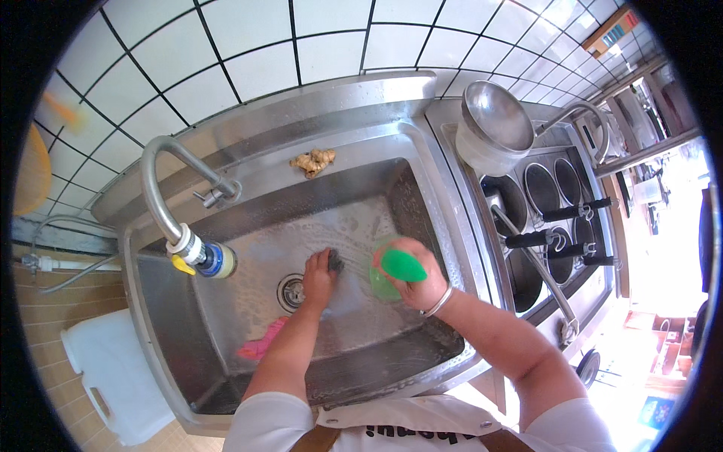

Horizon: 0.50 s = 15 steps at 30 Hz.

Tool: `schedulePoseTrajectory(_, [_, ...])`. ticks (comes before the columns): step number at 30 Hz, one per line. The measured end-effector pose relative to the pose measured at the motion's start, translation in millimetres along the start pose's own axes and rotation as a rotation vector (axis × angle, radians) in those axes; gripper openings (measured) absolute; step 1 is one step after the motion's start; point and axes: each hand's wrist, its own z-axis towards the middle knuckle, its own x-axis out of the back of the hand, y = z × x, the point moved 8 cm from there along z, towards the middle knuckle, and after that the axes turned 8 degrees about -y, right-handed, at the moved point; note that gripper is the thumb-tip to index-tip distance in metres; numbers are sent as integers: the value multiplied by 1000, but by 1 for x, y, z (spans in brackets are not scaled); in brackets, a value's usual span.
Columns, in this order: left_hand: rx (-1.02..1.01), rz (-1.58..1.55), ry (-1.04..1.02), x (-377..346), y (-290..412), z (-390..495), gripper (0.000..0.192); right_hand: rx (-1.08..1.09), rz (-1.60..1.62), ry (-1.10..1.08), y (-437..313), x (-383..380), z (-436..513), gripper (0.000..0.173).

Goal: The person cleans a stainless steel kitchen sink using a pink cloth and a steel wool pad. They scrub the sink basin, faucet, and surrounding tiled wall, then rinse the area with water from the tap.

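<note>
Inside the stainless steel sink basin (pixel 361 220), my left hand (pixel 318 278) rests near the bottom with its fingers on a dark grey scouring pad (pixel 335 261), likely steel wool. The drain strainer (pixel 292 292) lies just left of that hand. My right hand (pixel 421 277) grips a green plastic bottle (pixel 403 265) over the right part of the basin. From above, its solid green top looks like a spray head, with a translucent green body below. A pink cloth (pixel 262 342) lies on the basin floor, partly behind my left forearm. The bottom is wet with streaks.
A curved faucet (pixel 164 169) with a blue-and-white nozzle reaches over the basin's left side. Ginger root (pixel 313 163) sits on the back ledge. At right, a metal bowl (pixel 497 116) tops a white container beside a cooker (pixel 545 192) with several black-handled baskets. A white jerrycan (pixel 121 373) stands left.
</note>
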Motion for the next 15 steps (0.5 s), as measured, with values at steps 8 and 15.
schedulePoseTrajectory(8, [-706,53,394,92,247,119,51,-291,249,-89,43,-72,-89,12])
schedulePoseTrajectory(15, [-664,328,278,74,276,156,32,-257,-36,-330,39,-72,-108,41])
